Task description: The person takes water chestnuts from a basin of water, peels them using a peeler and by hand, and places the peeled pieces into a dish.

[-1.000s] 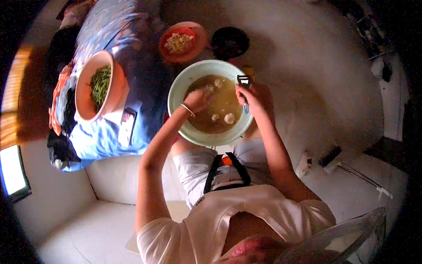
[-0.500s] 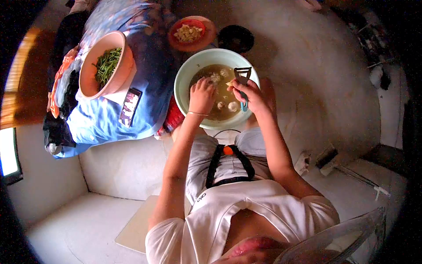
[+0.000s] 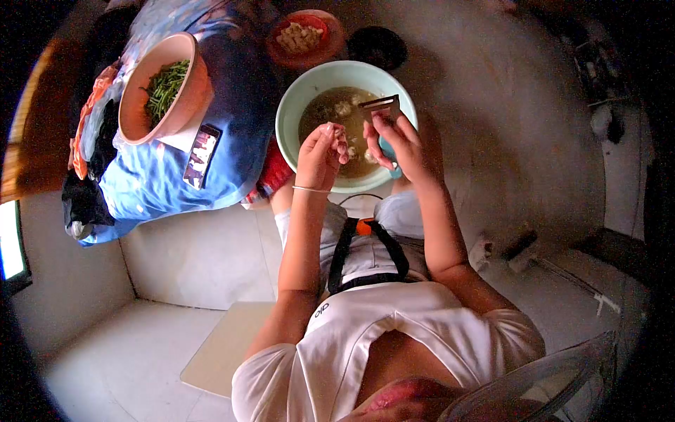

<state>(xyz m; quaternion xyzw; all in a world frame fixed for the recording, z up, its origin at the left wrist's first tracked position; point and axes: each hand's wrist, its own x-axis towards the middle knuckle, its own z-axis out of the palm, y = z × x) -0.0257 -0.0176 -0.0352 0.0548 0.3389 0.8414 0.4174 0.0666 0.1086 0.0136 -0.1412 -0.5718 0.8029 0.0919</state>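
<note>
A pale green basin (image 3: pixel 284 130) of murky water stands between my knees, with pale, garlic-like lumps (image 3: pixel 343 109) in it. My right hand (image 3: pixel 406 146) is over the basin's right side, closed around a peeler (image 3: pixel 380 103) with a dark, wide head and a blue-green handle end. Above the water on the left, my left hand (image 3: pixel 320 151) has its fingers curled and pinched together. Something whitish shows at its fingertips, too small to name. Between the two hands there is a gap.
Beyond the basin, a red bowl (image 3: pixel 301 39) holds pale pieces, beside a round black object (image 3: pixel 377 48). On the blue cloth (image 3: pixel 151 184) at left are a pink bowl (image 3: pixel 129 105) of green vegetable pieces and a phone (image 3: pixel 202 156). A broom-like tool (image 3: pixel 562 274) lies at right.
My left hand has risen out of the water and its fingers have closed. My right hand has turned the peeler's head; the small pale piece at its fingertips no longer shows there.
</note>
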